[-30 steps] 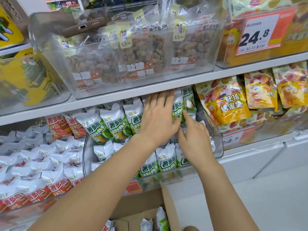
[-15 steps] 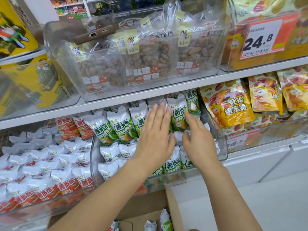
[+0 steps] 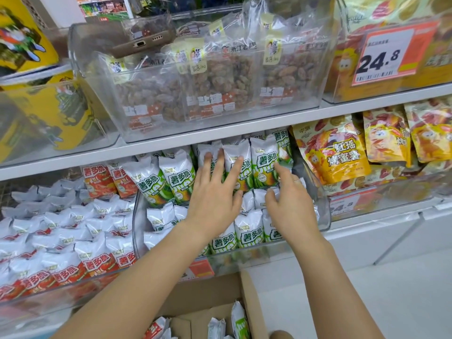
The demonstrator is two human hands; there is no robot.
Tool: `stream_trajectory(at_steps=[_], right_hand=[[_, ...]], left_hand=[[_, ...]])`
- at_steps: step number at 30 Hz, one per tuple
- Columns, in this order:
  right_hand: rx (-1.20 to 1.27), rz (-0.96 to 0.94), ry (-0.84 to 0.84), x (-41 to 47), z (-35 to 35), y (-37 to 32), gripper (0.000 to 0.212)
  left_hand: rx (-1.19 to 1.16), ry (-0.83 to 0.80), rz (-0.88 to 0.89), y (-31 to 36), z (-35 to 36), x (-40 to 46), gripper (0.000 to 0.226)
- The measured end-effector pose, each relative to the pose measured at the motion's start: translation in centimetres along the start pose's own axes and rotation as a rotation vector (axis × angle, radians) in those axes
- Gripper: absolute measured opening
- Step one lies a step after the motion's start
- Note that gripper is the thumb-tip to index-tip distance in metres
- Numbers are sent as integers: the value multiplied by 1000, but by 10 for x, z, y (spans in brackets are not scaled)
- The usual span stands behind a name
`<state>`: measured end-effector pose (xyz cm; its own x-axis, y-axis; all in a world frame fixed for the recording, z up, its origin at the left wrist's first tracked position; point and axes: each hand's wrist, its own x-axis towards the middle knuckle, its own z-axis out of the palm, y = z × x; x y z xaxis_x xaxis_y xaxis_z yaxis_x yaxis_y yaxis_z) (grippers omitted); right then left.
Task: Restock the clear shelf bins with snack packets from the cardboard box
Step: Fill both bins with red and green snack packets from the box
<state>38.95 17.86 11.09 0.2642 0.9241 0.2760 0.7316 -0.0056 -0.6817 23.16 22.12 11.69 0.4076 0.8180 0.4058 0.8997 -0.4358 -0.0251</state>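
Left hand (image 3: 215,199) flat, grip spread wide on green packets (image 3: 263,165); right hand (image 3: 289,204) loose, touching them, clamping nothing.

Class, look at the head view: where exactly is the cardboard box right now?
The cardboard box sits at the bottom centre, on the floor below the clear bin of green snack packets, between the person's two forearms.

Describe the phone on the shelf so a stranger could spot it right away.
Start at the top shelf, at the clear bin of brown dried-fruit bags left of the 24.8 price tag. The phone lies across that bin's back left corner, charging port facing you. It is the only hard, brown-cased thing among the plastic bags.
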Motion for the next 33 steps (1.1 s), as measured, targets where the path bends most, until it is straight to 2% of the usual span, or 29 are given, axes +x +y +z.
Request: stream_trajectory(at_steps=[5, 9, 12, 17, 19, 23, 25, 28, 33], right_hand=[[-73, -22, 66, -8, -14, -3, 55], [14, -124, 144, -24, -25, -16, 40], [38, -281, 76, -51, -23, -30, 28], [-36, -450, -110, -112, -1, -54, 28], [-112, -501, -262, -137, 18, -58, 27], [-445, -548, -771, -182, 62, -43, 33], [-572, -528, -938, -202, 80, -29, 33], [-673, -468, -1093, -223, 101, -3, 27], [-712, -319, -1178, -243, 138, 34, 27]], left_hand=[[-188, 55, 17, 2, -9, -15, 64], [-402, 74, 26, -2, -35, -43, 61], [-511, 86, -17, -16, -55, -85, 54], [-582, 17, -146, -51, -61, -187, 38], [-578, -78, -225, -66, -52, -235, 33], [-544, -395, -405, -92, -25, -321, 26], [-550, -543, -478, -100, -10, -355, 26], [-602, -708, -571, -107, 13, -390, 25], [-608, -918, -692, -115, 56, -408, 28]])
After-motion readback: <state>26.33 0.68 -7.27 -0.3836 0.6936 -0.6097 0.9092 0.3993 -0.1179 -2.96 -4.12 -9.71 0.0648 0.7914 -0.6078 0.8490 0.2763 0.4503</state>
